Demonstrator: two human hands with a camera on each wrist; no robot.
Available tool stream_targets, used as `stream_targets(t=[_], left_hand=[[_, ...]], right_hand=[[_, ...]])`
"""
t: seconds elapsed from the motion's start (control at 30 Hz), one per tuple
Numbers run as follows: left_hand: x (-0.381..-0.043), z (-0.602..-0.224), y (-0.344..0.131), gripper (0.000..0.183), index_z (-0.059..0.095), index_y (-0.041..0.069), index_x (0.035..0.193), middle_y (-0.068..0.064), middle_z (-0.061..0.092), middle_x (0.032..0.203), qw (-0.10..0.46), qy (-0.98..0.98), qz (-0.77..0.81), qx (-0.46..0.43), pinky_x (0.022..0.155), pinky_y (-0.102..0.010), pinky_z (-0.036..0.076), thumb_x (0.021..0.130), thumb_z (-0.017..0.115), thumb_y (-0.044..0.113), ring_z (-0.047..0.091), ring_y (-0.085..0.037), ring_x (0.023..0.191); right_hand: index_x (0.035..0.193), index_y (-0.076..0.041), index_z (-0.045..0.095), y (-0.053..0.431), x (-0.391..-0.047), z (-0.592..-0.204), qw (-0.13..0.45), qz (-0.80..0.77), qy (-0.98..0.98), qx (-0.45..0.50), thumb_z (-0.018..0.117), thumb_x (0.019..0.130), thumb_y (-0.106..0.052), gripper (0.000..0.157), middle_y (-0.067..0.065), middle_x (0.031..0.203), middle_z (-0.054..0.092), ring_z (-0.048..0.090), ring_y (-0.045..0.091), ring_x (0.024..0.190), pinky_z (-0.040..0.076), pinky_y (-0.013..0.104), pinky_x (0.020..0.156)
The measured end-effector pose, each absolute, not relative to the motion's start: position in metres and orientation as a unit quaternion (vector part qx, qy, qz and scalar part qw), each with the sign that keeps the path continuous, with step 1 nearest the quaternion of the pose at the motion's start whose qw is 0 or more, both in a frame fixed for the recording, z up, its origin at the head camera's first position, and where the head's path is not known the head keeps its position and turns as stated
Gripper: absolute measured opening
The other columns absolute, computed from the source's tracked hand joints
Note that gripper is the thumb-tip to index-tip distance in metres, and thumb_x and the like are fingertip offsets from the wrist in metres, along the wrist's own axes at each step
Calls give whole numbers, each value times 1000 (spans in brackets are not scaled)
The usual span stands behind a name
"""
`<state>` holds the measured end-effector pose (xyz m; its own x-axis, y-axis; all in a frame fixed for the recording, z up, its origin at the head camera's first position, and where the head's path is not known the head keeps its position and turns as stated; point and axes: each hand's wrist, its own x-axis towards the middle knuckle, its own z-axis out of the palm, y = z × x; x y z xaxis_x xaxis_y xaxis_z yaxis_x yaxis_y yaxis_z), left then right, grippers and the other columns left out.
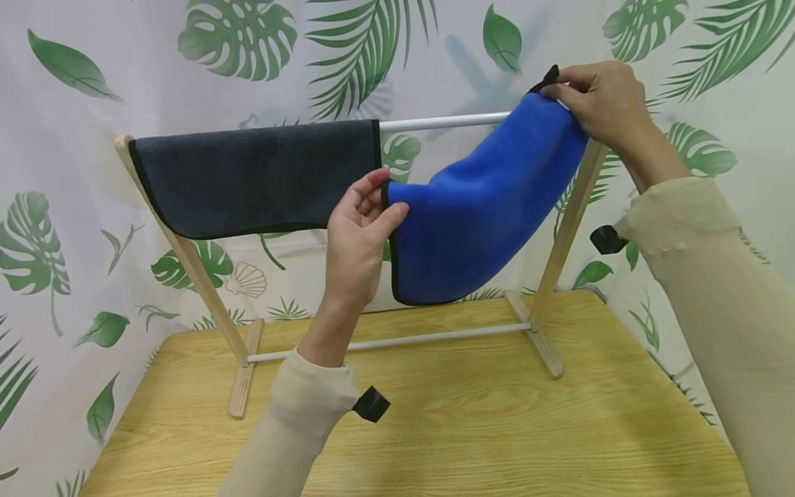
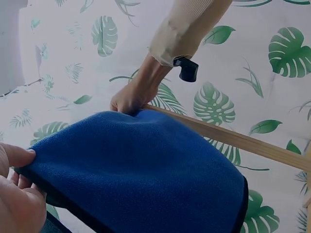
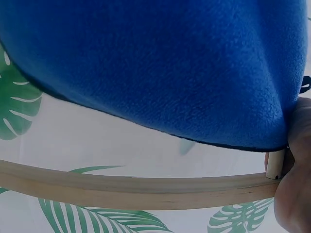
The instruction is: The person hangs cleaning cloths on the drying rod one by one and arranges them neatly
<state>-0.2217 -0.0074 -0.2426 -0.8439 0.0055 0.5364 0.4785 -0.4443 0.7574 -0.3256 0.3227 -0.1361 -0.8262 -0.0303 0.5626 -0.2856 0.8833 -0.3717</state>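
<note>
A blue towel [image 1: 478,207] with black edging droops between the two hands, in front of the rack's right half. My left hand [image 1: 357,238] pinches its left edge between thumb and fingers, lower than the top rail. At the rail's right end, my right hand [image 1: 605,100] pinches the towel's upper right part beside a small black loop [image 1: 552,74]. In the left wrist view the towel [image 2: 131,170] spreads between both hands. The right wrist view shows the right hand [image 3: 296,179] partly, close to the rail's end [image 3: 275,164]; its fingertips are hidden there.
A dark grey towel [image 1: 261,179] hangs over the left part of the white top rail [image 1: 444,123]. The rack has wooden legs [image 1: 568,221] and a white lower bar [image 1: 435,336]. It stands on a wooden table [image 1: 472,414] before a leaf-print curtain [image 1: 68,172].
</note>
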Motion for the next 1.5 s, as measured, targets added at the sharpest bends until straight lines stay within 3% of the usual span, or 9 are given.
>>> stream_targets(t=[0.13,0.27,0.5,0.93,1.07,1.23,1.33,1.5], left_hand=[[-221,-236,-9,35,59,-12,130,-11,64,110,159,-518,-800,-256,96,-31,55,96,64,-13,63,-19,100],[-222,-229,-10,27,63,-13,121,-5,65,103,190,-529,-779,-277,88,-25,55,95,67,-10,61,-16,92],[-230,-211,-12,18,66,-11,111,-1,63,92,240,-528,-752,-315,73,-23,48,93,65,-13,55,-14,79],[-265,-175,-17,15,69,-9,109,-10,64,100,293,-575,-698,-311,76,-24,48,94,64,-9,56,-16,81],[-274,-173,-16,16,70,-7,110,-15,61,106,331,-679,-566,-330,83,-23,47,96,63,-7,55,-19,90],[-283,-168,-17,18,70,-2,114,-17,58,108,369,-784,-370,-336,90,-27,46,100,58,-2,53,-26,100],[-286,-165,-19,19,70,1,118,-16,59,112,368,-817,-316,-312,91,-29,50,103,59,3,57,-26,105],[-291,-162,-20,22,71,6,124,-13,62,118,360,-845,-294,-265,94,-32,54,104,61,12,62,-24,110]], right_hand=[[132,-5,70,323,-326,-136,287,222,-928,89,51,108,-39,46,23,118,68,57,36,101,39,24,79],[131,-6,71,324,-326,-136,289,221,-927,89,51,108,-40,46,23,117,69,56,35,100,37,23,78],[127,-7,74,324,-327,-136,294,222,-925,93,53,106,-41,45,21,113,70,54,20,86,35,21,72],[121,-6,77,324,-326,-137,316,195,-920,124,55,106,-36,40,17,96,70,49,5,69,33,25,58],[120,-6,77,325,-326,-137,314,196,-921,121,55,106,-36,40,13,93,70,49,7,70,33,25,58],[116,-4,78,324,-324,-136,324,194,-917,127,58,105,-36,39,0,80,64,47,9,70,31,29,60],[114,-1,77,323,-323,-135,329,192,-915,132,59,105,-34,39,4,82,67,47,10,71,32,27,60],[113,4,75,323,-322,-134,336,180,-916,128,55,107,-30,40,24,96,71,50,15,74,34,23,61]])
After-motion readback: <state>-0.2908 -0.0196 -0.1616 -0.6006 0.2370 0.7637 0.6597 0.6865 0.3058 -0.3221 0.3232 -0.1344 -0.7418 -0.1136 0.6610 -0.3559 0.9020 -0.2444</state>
